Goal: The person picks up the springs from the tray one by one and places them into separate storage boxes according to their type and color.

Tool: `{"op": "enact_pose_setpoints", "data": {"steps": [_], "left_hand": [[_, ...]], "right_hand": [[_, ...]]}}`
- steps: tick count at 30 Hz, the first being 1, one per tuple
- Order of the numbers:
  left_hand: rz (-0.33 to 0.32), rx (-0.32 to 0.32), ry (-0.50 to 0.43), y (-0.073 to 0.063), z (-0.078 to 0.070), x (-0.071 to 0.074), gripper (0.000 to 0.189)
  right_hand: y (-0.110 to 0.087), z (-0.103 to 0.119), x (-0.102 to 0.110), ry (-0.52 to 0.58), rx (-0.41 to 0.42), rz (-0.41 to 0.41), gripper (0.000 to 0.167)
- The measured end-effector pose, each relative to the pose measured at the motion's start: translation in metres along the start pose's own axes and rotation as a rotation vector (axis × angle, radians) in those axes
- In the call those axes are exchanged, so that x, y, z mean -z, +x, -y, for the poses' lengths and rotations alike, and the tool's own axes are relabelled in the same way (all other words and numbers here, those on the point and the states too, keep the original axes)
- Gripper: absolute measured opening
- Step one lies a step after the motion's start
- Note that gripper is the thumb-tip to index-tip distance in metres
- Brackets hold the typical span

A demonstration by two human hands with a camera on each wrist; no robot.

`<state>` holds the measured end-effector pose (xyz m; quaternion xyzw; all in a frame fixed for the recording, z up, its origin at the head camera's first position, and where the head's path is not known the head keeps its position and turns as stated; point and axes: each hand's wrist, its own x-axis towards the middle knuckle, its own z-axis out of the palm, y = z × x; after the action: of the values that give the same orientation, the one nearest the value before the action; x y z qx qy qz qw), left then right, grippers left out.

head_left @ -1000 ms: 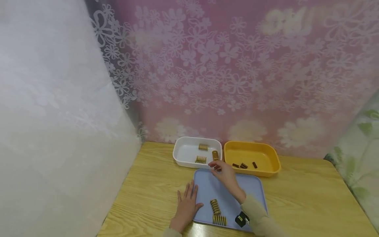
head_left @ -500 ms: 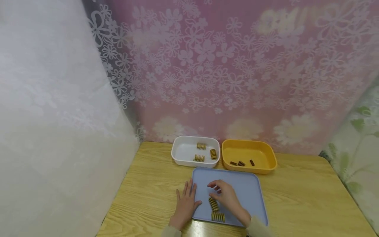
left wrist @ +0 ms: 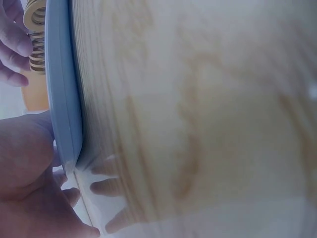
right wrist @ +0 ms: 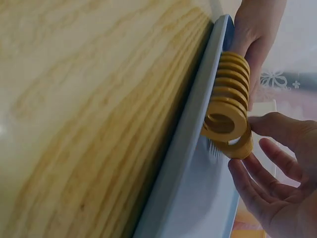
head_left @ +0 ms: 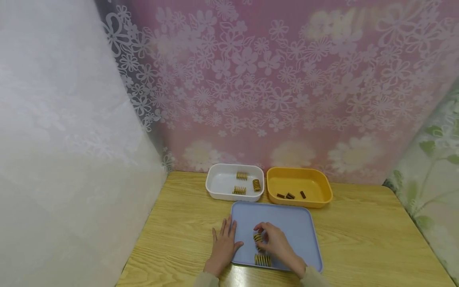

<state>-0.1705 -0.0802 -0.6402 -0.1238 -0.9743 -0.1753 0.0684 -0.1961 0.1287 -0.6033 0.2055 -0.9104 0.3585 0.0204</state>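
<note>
Two yellow coil springs lie toward the near side of a blue tray (head_left: pixel 294 223). My right hand (head_left: pixel 277 244) is over the farther spring (head_left: pixel 257 237), thumb on one side and fingertips on the other, pinching it. In the right wrist view that spring (right wrist: pixel 241 148) shows partly behind the nearer spring (right wrist: pixel 232 82), with the thumb and fingers of the right hand (right wrist: pixel 282 173) at its sides. The nearer spring (head_left: pixel 263 260) lies crosswise by the tray's front edge. My left hand (head_left: pixel 223 248) rests at the tray's left edge with its fingers spread.
Behind the tray stands a white container (head_left: pixel 218 195) with three yellow springs in it. To its right, a yellow container (head_left: pixel 322 203) holds several small dark brown pieces (head_left: pixel 290 196). All of it stands on a wood-grain table (head_left: pixel 365 235), with a flowered curtain (head_left: pixel 233 99) behind.
My right hand has come back from the white container to the farther spring on the tray and closed its fingers on it. The left hand has stayed at the tray's edge.
</note>
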Motion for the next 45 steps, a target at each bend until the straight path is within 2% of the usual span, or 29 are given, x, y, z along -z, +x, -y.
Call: {"op": "enact_pose_setpoints", "data": {"steps": [9,18,28,33,38,45], "left_hand": [[0.006,0.014,-0.019,0.004,-0.002,0.001,0.072],[0.02,0.028,-0.017,0.006,-0.004,-0.001,0.072],[-0.002,0.014,-0.019,0.007,-0.001,-0.004,0.072],[0.01,0.019,-0.024,0.007,0.0,-0.005,0.073],[-0.034,-0.002,-0.028,0.007,0.002,-0.01,0.072],[-0.03,-0.005,-0.003,0.006,0.003,-0.014,0.073]], "right_hand": [[0.014,-0.012,0.006,-0.031,-0.067,-0.071,0.039],[0.009,-0.021,0.005,-0.083,-0.115,-0.026,0.048],[0.016,-0.027,0.004,-0.028,-0.155,-0.019,0.043],[0.024,-0.026,0.008,0.038,-0.13,-0.073,0.042],[0.035,-0.019,0.015,0.096,-0.071,-0.128,0.042],[0.055,-0.009,0.024,0.092,-0.033,-0.15,0.043]]}}
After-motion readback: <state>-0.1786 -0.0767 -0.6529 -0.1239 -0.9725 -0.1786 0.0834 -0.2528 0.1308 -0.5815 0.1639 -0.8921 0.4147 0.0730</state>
